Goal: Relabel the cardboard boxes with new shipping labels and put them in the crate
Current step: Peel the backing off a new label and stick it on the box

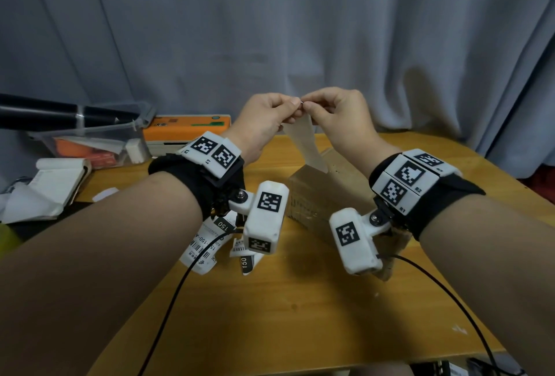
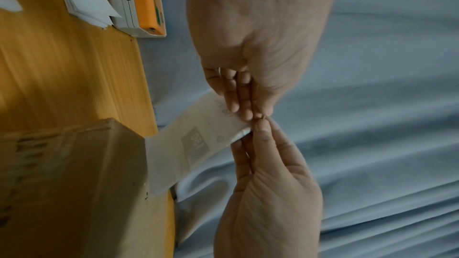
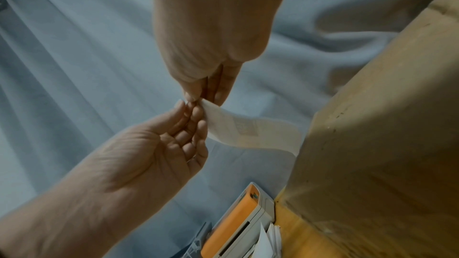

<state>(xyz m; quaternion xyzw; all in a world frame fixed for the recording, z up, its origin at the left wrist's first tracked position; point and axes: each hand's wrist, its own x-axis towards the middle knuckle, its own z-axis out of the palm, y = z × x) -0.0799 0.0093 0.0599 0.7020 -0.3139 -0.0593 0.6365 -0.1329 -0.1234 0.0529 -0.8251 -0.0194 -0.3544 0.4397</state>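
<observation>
Shipping label point(image 1: 304, 142), a thin, limp white strip with faint print showing through from its other face, hangs in the air above the middle of the tabletop point(image 1: 300, 300), its lower end trailing down to the top of the cardboard box point(image 1: 318, 195). Left hand point(image 1: 264, 123) and right hand point(image 1: 339, 118) meet at its upper corner, each pinching the paper between thumb and forefinger, the other fingers point(image 2: 233, 93) curled loosely in. Held so high and so close together, the two pinches look like an attempt to split the sticker from its backing at the corner; that is a judgement, since no separate layer shows clearly.

The box is brown, matte, square-edged and scuffed, standing just below and to the right of the hands, within easy reach for sticking. Near the left forearm, printed label scraps point(image 1: 204, 243) lie curled on the smooth yellow wood. At the far left sit an orange-and-white label printer point(image 1: 186, 130), glossy plastic, and a clear plastic crate point(image 1: 90, 138) with clutter inside. Grey curtain folds fill the background.
</observation>
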